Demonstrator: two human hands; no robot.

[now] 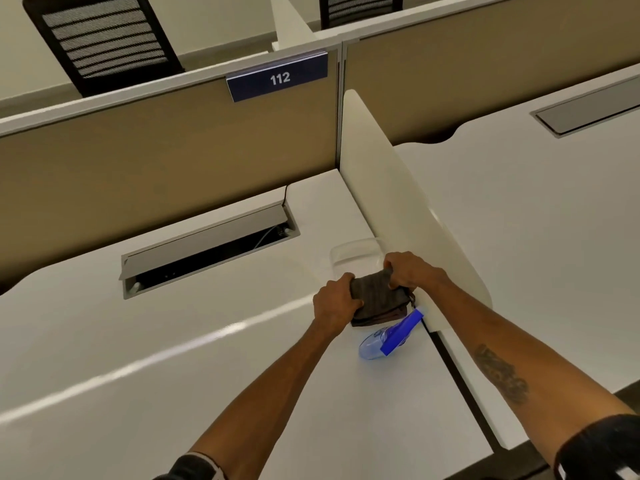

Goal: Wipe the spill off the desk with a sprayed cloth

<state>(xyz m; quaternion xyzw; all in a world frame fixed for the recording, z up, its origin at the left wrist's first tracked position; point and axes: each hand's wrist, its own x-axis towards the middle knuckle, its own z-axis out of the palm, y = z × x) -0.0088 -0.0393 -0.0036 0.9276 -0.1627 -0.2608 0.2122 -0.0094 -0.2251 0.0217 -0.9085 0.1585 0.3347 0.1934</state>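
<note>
A folded dark grey cloth is held just above the white desk, near its right side. My left hand grips the cloth's left edge and my right hand grips its upper right corner. Just below the cloth a clear spray bottle with a blue trigger head lies on its side on the desk. Beyond the hands sits a clear plastic container; I cannot tell what it holds. No spill shows clearly on the desk.
A white divider panel runs along the desk's right edge, touching my right hand's side. An open cable tray is set into the desk at the back. A beige partition labelled 112 stands behind, with black mesh chairs beyond.
</note>
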